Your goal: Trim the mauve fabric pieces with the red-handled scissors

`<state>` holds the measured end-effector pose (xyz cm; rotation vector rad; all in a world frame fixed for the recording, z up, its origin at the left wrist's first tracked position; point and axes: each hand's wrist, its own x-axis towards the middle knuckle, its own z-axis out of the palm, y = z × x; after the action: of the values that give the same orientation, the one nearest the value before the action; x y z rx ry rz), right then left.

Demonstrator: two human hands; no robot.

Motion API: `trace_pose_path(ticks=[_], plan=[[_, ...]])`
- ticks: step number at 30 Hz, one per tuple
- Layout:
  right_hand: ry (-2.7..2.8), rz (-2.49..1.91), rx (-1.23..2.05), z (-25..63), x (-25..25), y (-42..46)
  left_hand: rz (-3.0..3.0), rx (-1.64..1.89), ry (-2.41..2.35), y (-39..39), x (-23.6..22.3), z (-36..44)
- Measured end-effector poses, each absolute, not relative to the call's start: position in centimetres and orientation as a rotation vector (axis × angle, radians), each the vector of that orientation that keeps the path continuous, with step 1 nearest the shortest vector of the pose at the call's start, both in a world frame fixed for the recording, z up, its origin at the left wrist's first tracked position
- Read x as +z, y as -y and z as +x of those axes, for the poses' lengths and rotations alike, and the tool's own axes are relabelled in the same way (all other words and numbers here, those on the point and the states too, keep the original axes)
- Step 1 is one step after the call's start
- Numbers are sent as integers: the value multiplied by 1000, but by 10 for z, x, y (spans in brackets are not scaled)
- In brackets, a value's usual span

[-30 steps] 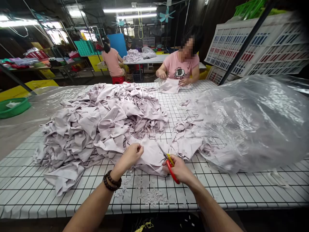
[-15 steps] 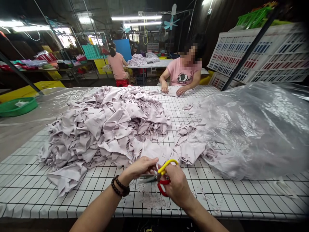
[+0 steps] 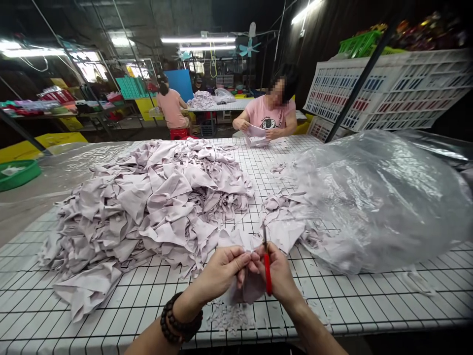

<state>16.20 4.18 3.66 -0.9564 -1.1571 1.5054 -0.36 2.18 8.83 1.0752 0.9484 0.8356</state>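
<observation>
My left hand [image 3: 225, 271], with dark beads round its wrist, pinches a pale lilac fabric piece [image 3: 249, 288] near the table's front edge. Close against it, my right hand [image 3: 279, 273] has scissors [image 3: 268, 273] with a red handle in its grip, blades pointing up and away. Its fingertips also meet the fabric by my left fingers. Part of the cloth hangs below both hands, and part of the scissors is hidden by the right hand. Small fabric snippets [image 3: 229, 318] lie scattered beneath.
A large heap of lilac fabric pieces [image 3: 148, 197] covers the left of the grid-patterned table [image 3: 166, 305]. To the right bulges a clear plastic bag [image 3: 377, 207] with more pieces at its mouth. Across the table a co-worker [image 3: 266, 116] handles similar cloth. White crates [image 3: 369, 93] are stacked behind.
The scissors came down to my left hand, then swung upright in my right hand. Both hands have come together on the fabric, which is now lifted and folded. The co-worker has raised their cloth.
</observation>
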Motion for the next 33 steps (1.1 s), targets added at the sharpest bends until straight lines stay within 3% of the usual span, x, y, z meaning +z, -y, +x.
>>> trace_pose_path(ticks=[6,13,21,26,33], plan=[[1110,-1030,1421,170,30,-53,1299,1068,-1120,-15,77,-8],[1255,-1021,1623,183,26,-50,903,1123,-778,-16,62,10],[1917,-1402,1160,226,77,-25,1004,1167,-851,-17,52,13],[2139,-1509,841,215,84,-17,1264,1108,-954,-14,51,13],[2230,-1556,731,208,86,-20,1397,1067,-976,-13,55,9]])
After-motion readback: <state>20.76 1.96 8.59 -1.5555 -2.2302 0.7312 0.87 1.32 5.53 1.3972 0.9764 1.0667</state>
